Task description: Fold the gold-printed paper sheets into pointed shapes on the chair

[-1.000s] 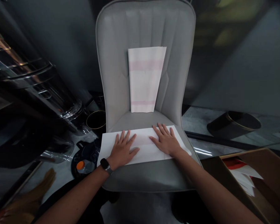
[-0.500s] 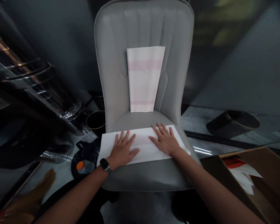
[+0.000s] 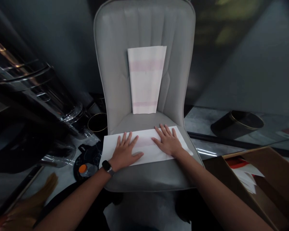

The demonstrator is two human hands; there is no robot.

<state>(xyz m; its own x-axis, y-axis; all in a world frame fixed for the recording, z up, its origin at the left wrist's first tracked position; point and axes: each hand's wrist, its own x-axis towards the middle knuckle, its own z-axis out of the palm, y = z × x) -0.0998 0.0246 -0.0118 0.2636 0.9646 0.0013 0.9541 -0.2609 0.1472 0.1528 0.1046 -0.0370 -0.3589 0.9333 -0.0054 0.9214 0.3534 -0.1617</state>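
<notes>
A white folded sheet with a faint pink band lies flat across the seat of a grey padded chair. My left hand rests palm down on the sheet's left half, fingers spread, with a black smartwatch on the wrist. My right hand presses flat on the right half in the same way. Neither hand grips anything. A second white sheet with pink stripes stands against the backrest, above the seat and apart from both hands.
At lower right stands an open cardboard box holding white and red papers. A black cylinder with a gold rim lies beyond it. Left of the chair are a plastic bottle with an orange cap and shiny glass-and-metal objects.
Both hands stay flat on the sheet. The whole scene has shifted slightly up and left in the picture, and the sheets have not visibly moved on the chair.
</notes>
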